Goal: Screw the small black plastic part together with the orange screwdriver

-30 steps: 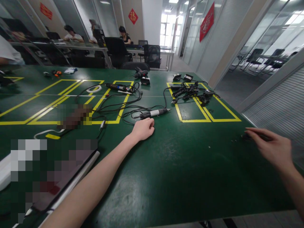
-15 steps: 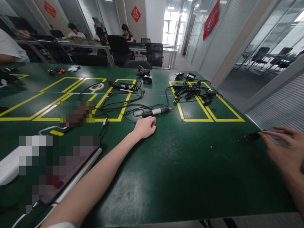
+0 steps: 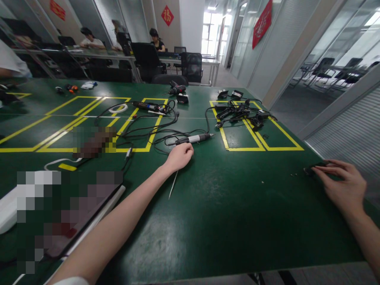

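My left hand [image 3: 179,156] is closed over the green table [image 3: 219,221], with a thin metal rod [image 3: 173,185] sticking out below it toward me. Just beyond its knuckles lies a grey and black electric screwdriver [image 3: 194,139] with a black cable. At the right side, my right hand [image 3: 341,178] pinches a small black object [image 3: 311,169] between thumb and fingers, low over the table. Tiny bits [image 3: 293,174] lie to the left of that object.
Yellow tape rectangles mark the table. Tangled black cables and parts [image 3: 240,113] lie at the back right. A drill [image 3: 177,88] and another corded tool [image 3: 148,106] are farther back. Blurred-out items lie at the left. People sit in the background.
The metal rod now shows below my left hand, where none was visible. My right hand has shifted slightly left in view, still with the black object. The view has moved slightly.
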Motion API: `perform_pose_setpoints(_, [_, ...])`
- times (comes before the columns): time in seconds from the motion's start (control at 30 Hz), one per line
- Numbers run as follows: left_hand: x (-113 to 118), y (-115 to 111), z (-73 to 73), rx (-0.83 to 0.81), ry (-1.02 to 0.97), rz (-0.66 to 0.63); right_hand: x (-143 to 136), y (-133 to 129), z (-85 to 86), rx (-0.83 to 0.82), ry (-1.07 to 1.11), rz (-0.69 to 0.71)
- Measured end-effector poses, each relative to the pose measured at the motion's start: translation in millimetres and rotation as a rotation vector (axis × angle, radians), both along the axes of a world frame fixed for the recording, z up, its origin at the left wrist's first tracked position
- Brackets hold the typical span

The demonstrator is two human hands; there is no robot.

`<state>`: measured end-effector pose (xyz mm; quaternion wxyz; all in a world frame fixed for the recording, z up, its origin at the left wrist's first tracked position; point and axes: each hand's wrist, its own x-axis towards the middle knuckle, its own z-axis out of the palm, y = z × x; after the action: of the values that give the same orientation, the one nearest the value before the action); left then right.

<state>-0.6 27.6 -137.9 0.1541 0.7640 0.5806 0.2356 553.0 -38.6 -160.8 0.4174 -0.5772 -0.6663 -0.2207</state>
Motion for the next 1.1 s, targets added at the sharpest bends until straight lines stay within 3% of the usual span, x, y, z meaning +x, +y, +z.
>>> perform_pose_setpoints(0.2, [5.5,0.4,-6.2,-0.028,-0.129,0.016,-1.0,0.7,1.3,-0.021,0.004,-0.012])
perform_pose_setpoints(0.37, [6.2,-5.2,-9.9,0.055,-0.061,0.016,3.9,-0.2,-1.8,-0.008,-0.061,-0.015])
perform_pose_setpoints(0.83, [6.9,-14.1,-5.8,0.113,0.083,-0.252,1.6,-4.4,0.1,-0.043,-0.268,-0.083])
perform_pose_setpoints(1.1, [6.3,-14.3,-6.0,0.111,0.086,-0.285,2.7,-1.8,-1.9,-0.016,-0.134,-0.047])
